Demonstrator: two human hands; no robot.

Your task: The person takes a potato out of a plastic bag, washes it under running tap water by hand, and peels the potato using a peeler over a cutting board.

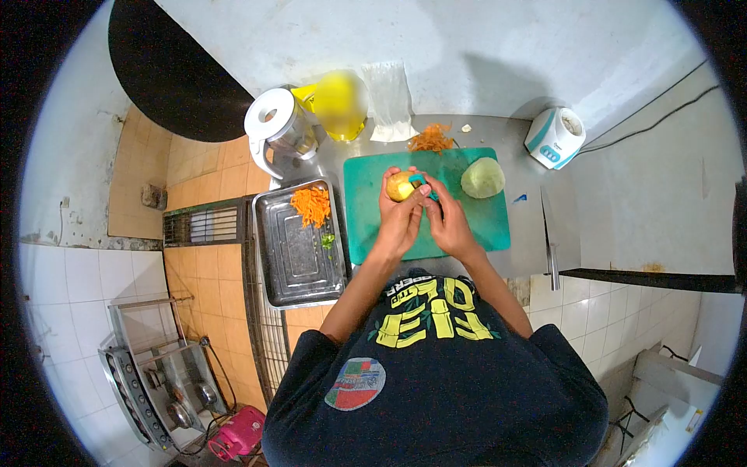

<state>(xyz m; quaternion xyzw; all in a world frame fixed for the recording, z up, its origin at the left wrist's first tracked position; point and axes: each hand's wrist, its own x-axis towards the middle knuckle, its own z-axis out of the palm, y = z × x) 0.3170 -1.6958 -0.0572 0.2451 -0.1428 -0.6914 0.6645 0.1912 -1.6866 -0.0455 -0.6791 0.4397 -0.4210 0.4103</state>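
Note:
My left hand [395, 222] is closed around a potato [398, 187], whose skin is partly off, showing a pale yellow patch. In my right hand [447, 216] is a teal-handled peeler [420, 182], held against the potato's right side; its blade is hard to make out. Both hands are close together above a green cutting board [369, 233]. A pale green cut cabbage [482, 178] rests on the board's right part, apart from my hands.
Left of the board, a metal tray [299, 268] holds shredded carrot [311, 206] and green pieces. Behind stand a blender jug [282, 128], a yellow container [339, 105] and a white bag [389, 101]. Orange peelings [432, 138] lie nearby. Rightward are a blender base [555, 138] and a knife [548, 229].

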